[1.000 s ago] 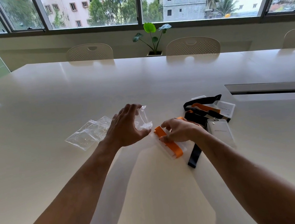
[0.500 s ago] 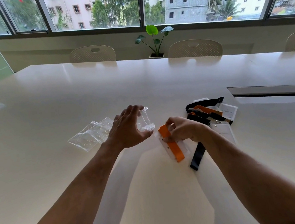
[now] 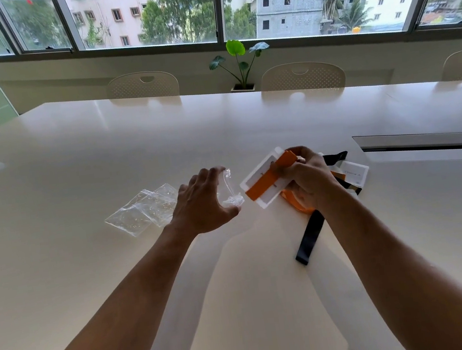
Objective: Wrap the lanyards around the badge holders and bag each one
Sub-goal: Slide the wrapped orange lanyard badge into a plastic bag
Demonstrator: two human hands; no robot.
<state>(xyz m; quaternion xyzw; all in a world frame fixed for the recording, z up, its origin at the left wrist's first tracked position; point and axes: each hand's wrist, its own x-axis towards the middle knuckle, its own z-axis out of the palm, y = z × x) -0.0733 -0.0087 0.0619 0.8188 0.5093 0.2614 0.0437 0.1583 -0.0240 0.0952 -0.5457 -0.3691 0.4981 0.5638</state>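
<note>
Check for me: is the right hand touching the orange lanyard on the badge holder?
Touching. The head view shows the right hand with its fingers curled onto the orange lanyard, pinching it against the white badge holder.

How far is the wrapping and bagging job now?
Done: no filled bag shows. In hand: the right hand holds a badge holder wrapped in an orange lanyard; the left hand holds a clear bag open. Left: bagging it; a black lanyard pile and spare bags wait.
</note>
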